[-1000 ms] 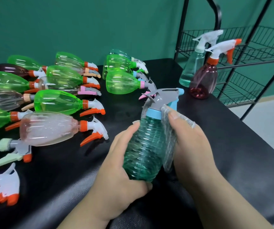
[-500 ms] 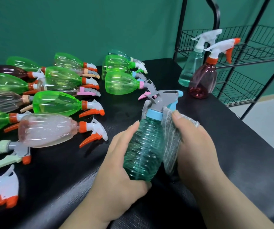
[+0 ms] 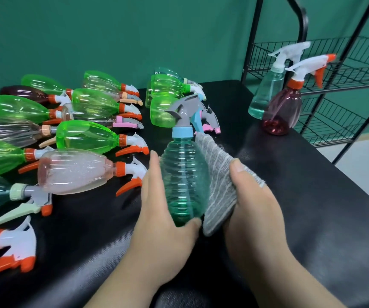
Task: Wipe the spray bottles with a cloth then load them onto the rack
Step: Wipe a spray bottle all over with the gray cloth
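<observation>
Gripping teal bottle (image 3: 184,181) and cloth (image 3: 218,185), both hands (image 3: 203,223).

I am holding a ribbed teal spray bottle (image 3: 184,181) upright at frame centre, its grey trigger head pointing left, and pressing a grey striped cloth (image 3: 218,181) against its right side. The black wire rack (image 3: 343,85) is standing empty at upper right.

Both forearms are bare, with no sleeves showing up to the frame's lower edge. The left hand (image 3: 168,221) and right hand (image 3: 259,210) wear no gloves, rings or watch. Fingernails are short and unpainted.
</observation>
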